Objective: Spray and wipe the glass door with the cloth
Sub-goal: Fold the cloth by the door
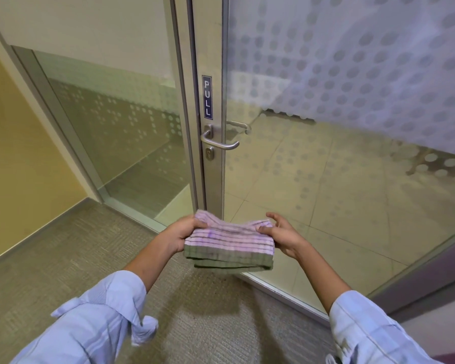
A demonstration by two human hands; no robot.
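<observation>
A folded cloth (229, 243), pink with dark stripes and a green border, hangs between both hands at waist height in front of the door. My left hand (180, 233) grips its left edge, and my right hand (281, 233) pinches its right edge with thumb and fingers. The glass door (339, 166) stands shut just beyond, with a dotted frosted film over its upper part and clear glass below. Its metal frame carries a lever handle (218, 141) and a PULL sign (207, 97). No spray bottle is in view.
A fixed glass side panel (121, 132) stands left of the door, next to a yellow wall (16, 153). Grey carpet (90, 258) covers the floor on my side; pale tiles lie behind the glass. A dark frame edge (431, 271) runs at the right.
</observation>
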